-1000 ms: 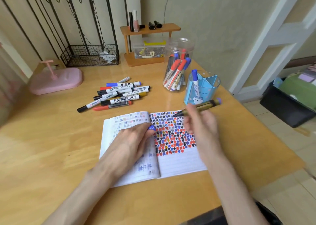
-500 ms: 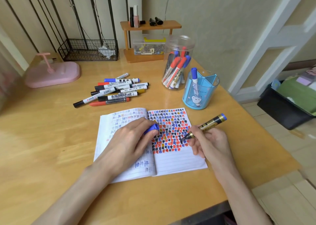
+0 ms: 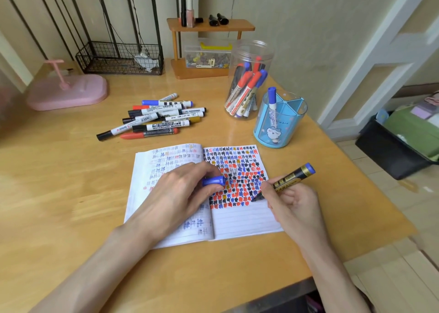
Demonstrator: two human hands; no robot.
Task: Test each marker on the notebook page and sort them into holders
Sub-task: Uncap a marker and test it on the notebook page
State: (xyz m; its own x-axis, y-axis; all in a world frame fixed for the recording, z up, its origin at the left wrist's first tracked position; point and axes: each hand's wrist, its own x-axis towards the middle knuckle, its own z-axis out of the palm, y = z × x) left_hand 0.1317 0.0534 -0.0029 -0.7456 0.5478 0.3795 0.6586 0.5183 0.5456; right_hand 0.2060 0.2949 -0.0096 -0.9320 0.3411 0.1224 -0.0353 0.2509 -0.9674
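An open notebook [image 3: 240, 220] lies on the wooden table, its right page full of red, blue and black test marks. My right hand [image 3: 288, 202] grips a black-and-gold marker [image 3: 291, 178] with a blue end, its tip on the page at the lower edge of the marks. My left hand [image 3: 180, 193] rests on the left page and holds a blue cap [image 3: 213, 181] between thumb and fingers. Several loose markers [image 3: 156, 120] lie in a pile behind the notebook. A clear jar [image 3: 248, 82] holds several markers. A blue divided holder [image 3: 278, 120] holds one blue marker.
A pink base [image 3: 69, 91] sits at the far left, a black wire basket [image 3: 118, 58] and a small wooden shelf [image 3: 206, 48] stand against the wall. The table's right edge [image 3: 370, 186] drops to the floor, where a dark bin [image 3: 394, 146] stands.
My right hand came down from near the blue holder and put the marker tip on the page. The left hand stayed on the left page with the cap.
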